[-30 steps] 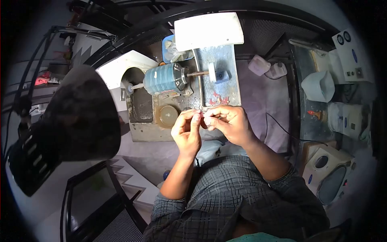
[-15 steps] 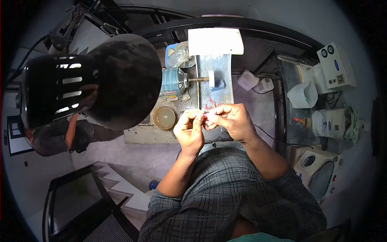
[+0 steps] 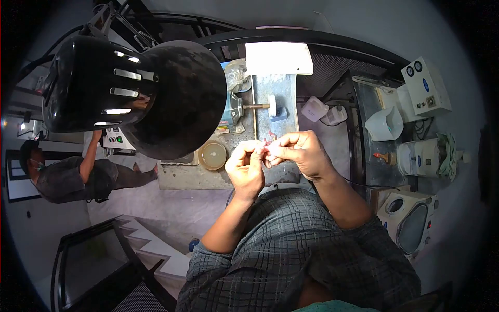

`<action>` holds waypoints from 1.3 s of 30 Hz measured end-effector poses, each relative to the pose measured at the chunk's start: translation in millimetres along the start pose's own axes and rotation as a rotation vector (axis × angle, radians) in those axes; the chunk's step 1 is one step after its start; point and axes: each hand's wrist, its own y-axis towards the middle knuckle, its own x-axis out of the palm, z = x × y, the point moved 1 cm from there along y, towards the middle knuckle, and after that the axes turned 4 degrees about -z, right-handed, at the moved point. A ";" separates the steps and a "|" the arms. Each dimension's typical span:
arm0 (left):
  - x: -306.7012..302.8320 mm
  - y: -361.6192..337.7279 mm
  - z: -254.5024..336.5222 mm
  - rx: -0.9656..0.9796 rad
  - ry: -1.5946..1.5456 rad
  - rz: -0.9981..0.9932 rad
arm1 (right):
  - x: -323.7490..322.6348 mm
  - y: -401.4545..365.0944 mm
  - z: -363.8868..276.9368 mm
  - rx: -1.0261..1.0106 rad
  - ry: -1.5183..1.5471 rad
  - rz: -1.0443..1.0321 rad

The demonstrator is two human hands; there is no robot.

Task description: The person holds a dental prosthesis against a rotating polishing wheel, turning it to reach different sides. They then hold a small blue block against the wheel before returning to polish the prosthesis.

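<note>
Both hands meet over the front of the bench, fingertips pinched together. A small pinkish-red piece (image 3: 266,147) sits between them, mostly covered by the fingers, so its kind cannot be made out. My left hand (image 3: 244,171) grips one side of it with thumb and fingers. On the other side, my right hand (image 3: 305,156) pinches it with fingers curled. Just beyond the hands is a metal tray (image 3: 283,86) with pinkish-red bits on it. Over that tray, a white wheel (image 3: 272,105) is mounted on the spindle of a blue motor (image 3: 235,108). Near the wheel lies a blue block (image 3: 281,113).
A black lamp (image 3: 179,99) hangs over the bench's left side, near a round bowl (image 3: 212,155). Plastic jugs (image 3: 315,109) stand right of the bench. Machines and a white container (image 3: 384,124) line the right side. Another person (image 3: 67,174) stands at far left.
The view has shifted slightly, and the lamp appears further right. More of the other person shows, one arm reaching to a machine. My hands keep nearly the same pinch.
</note>
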 end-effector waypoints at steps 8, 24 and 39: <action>-1.8 2.4 9.5 -0.041 -0.039 -0.006 | 5.6 -0.2 -5.1 0.000 0.019 -0.023; -9.1 -1.9 6.2 -0.100 -0.090 0.017 | 13.6 -0.9 -1.1 0.037 0.071 0.015; -31.6 -17.5 -14.2 -0.170 -0.090 0.028 | 5.3 11.2 33.3 0.221 0.245 -0.026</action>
